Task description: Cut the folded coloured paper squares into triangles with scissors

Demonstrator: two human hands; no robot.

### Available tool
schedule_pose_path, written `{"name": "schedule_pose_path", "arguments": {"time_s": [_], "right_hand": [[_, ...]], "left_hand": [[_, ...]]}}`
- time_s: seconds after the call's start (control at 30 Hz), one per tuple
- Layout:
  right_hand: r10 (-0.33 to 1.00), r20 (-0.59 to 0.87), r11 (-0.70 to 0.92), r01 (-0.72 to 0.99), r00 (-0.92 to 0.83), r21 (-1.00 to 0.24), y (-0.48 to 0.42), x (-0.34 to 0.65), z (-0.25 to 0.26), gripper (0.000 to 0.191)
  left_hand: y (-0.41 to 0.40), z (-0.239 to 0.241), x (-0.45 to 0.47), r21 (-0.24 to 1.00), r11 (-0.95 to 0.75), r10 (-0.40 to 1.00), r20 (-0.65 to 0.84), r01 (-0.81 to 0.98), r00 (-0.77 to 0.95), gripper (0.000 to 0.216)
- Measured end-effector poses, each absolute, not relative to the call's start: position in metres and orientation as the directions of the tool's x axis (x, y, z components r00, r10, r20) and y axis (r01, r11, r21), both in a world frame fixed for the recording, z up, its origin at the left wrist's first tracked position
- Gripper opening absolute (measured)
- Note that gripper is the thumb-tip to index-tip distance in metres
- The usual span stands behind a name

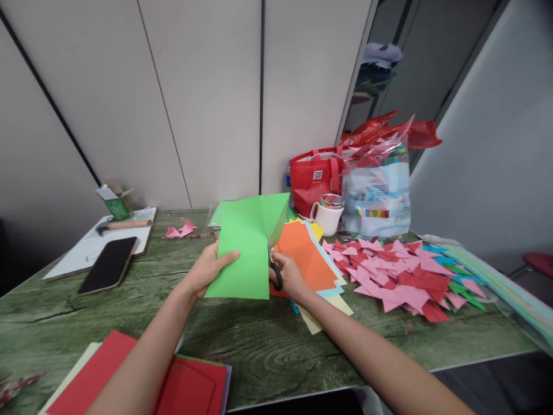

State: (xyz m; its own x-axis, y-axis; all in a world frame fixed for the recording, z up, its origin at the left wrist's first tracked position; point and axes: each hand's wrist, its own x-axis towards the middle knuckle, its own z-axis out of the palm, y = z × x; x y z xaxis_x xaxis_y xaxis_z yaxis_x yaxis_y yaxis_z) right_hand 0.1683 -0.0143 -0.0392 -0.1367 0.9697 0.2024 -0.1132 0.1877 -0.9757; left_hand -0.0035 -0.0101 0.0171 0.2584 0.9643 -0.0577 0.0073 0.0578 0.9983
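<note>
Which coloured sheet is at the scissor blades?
The green sheet held up in the left hand; the orange sheet and red sheets lie in stacks.

Desk (254, 340) with a green wood-grain top. At left, a white board (80, 257) lies flat, a dark phone (110, 265) overlapping its near edge. Pink paper scraps (186, 228) lie towards the back. Near left, a red-topped paper stack (194, 380). Right of centre, fanned sheets (306, 253), orange uppermost. Behind them stand a white mug (328, 220), a red bag (309, 187) and a clear plastic bag (375, 193). Further right, a heap of paper shapes (389, 276), mostly pink and red, spreads beside a long pastel bundle (510, 294).
</note>
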Motion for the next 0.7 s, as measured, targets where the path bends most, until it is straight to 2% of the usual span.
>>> {"name": "schedule_pose_path", "arguments": {"time_s": [0.7], "right_hand": [[0.969,0.214,0.205,-0.081,-0.127,-0.975,-0.0125,0.1688,-0.0438,0.029]], "left_hand": [[-0.0098,0.017,-0.0037,0.998,0.069,0.963,-0.068,0.005,0.26,0.033]]}}
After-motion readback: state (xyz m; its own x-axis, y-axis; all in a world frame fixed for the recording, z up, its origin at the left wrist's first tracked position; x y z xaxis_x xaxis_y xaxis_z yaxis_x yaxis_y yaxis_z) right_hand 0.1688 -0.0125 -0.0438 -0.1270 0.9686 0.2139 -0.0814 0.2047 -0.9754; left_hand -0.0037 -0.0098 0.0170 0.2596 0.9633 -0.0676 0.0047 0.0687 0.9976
